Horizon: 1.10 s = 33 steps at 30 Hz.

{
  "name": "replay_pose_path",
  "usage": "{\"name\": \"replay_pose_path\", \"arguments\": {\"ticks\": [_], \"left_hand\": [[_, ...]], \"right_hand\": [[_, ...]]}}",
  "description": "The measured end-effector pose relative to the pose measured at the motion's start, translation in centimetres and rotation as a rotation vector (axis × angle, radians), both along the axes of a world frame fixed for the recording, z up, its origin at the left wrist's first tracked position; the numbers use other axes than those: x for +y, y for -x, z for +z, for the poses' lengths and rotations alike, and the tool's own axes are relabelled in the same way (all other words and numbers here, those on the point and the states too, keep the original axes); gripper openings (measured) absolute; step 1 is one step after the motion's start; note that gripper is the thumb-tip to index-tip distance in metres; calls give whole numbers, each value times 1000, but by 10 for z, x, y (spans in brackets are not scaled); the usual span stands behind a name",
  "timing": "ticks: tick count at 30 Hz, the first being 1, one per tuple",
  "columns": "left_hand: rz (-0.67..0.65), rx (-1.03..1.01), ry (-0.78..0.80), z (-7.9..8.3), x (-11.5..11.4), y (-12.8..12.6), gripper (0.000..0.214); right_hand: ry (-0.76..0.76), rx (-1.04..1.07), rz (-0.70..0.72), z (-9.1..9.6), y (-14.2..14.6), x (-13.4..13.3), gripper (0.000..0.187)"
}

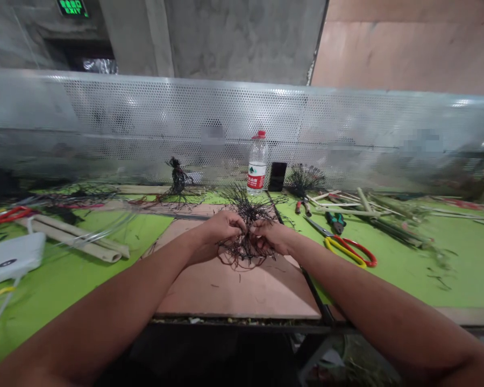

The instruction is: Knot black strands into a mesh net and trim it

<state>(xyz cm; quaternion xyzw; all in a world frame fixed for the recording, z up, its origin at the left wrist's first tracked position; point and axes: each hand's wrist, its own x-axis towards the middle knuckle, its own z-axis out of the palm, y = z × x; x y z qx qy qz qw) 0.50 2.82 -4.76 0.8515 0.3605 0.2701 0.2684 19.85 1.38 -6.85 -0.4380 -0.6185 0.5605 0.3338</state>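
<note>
Between my two hands stands a bundle of thin dark strands (248, 207), flared out at the top and looped loosely at its base over a pinkish board (210, 293). My left hand (226, 226) pinches the bundle's narrow middle from the left. From the other side my right hand (271, 235) has its fingers closed on the same middle part. The fingertips nearly meet, and exactly which strands each one grips is too small to tell. Two similar dark bundles, one at the back left (179, 177) and one at the back right (304, 180), stand behind.
Right of the board lie red-and-yellow-handled scissors (349, 251), pliers (336, 221) and cut stalks (363, 201). A water bottle (257, 166) and a black phone-like slab (278, 177) stand by the perforated metal screen (145, 118). At left are pale tubes (80, 242) and a white power bank (14, 258).
</note>
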Motion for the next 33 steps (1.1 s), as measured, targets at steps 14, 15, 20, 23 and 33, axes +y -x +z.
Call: {"name": "replay_pose_path", "arguments": {"ticks": [14, 15, 20, 23, 33], "left_hand": [[116, -147, 266, 0, -4, -6, 29], [114, -176, 294, -1, -5, -7, 30], [78, -303, 339, -3, -4, -7, 24], [41, -342, 322, -5, -1, -6, 23], [-6, -383, 400, -20, 12, -7, 61]], "right_hand": [[-103, 79, 43, 13, 0, -7, 21], [-131, 66, 39, 14, -1, -7, 21], [-223, 7, 8, 17, -1, -7, 22], [-273, 7, 1, 16, -1, -5, 24], [-312, -24, 43, 10, -3, -1, 24]]}}
